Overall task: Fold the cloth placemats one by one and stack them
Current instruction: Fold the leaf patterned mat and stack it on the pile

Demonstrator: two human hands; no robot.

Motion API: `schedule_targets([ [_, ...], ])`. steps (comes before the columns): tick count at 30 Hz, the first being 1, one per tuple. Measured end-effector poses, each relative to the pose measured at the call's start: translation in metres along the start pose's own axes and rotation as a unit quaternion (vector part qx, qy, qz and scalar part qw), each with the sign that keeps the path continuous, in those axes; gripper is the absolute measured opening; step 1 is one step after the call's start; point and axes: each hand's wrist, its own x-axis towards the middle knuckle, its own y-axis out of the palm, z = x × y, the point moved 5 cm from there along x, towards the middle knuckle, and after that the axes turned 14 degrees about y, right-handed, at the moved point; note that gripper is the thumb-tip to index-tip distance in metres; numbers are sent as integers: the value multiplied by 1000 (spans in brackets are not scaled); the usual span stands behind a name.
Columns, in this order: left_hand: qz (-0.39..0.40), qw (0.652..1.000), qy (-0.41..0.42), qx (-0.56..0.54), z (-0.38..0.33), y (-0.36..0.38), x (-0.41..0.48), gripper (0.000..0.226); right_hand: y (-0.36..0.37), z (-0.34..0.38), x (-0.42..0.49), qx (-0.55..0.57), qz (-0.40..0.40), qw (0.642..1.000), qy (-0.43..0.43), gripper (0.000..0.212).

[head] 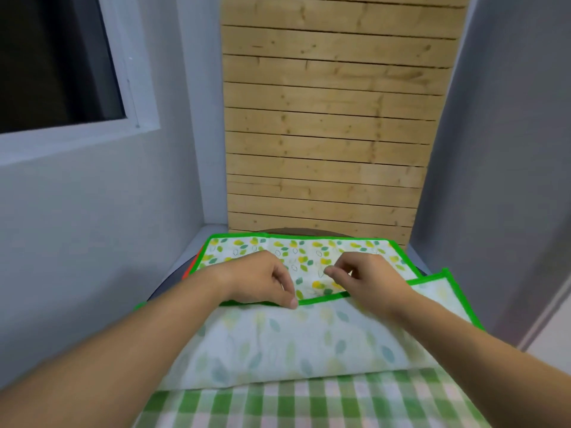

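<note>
Placemat (296, 341): lies across the middle of the table, partly folded. Its near portion is turned over with the pale back facing up. The far portion lies flat, printed side up.

Hidden or unclear:
- The wooden slat panel (327, 118) behind the table runs out of frame at the top.
- The window (55, 63) on the far left is cut off at the top and left, and its pane is dark.
- The green checked cloth (309, 403) at the near edge is cut off by the bottom of the frame.
- The table (168, 284) shows only as a dark curved rim at the left and far side, and the rest is covered.
- A red edge (191, 267) peeks from under the placemat's far left side. What it belongs to cannot be told.
- Both forearms cover parts of the turned-over portion.

Room: grey walls (92, 227) stand left and right of the slat panel.

Placemat appearance: white cloth printed with yellow and green leaves, and a bright green border. The back shows the same print, faded.

Hands:
- The left hand (259, 279) pinches the green border at the flap's far edge, with the thumb tip on the border.
- The right hand (367, 279) has curled fingers with the tips drawn together over the printed side. Whether they hold cloth cannot be told.
</note>
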Motion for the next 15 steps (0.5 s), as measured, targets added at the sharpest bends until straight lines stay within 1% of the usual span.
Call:
schedule_targets([
  [4, 1, 999, 4, -38, 19, -4, 10, 17, 8, -22, 5, 89, 70, 992, 56, 36],
  [7, -52, 998, 8, -26, 28, -13, 23, 15, 8, -30, 15, 124, 102, 985, 63, 33],
  [9, -97, 995, 2, 0, 35, -15, 33, 15, 9, -33, 26, 124, 93, 985, 69, 30],
  [12, -169, 985, -2, 26, 44, -11, 44, 11, 17, -38, 45, 61, 54, 994, 74, 29],
  [15, -212, 976, -32, 45, 55, 4, 49, 10, 31, -50, 56, 19, 36, 995, 93, 30],
])
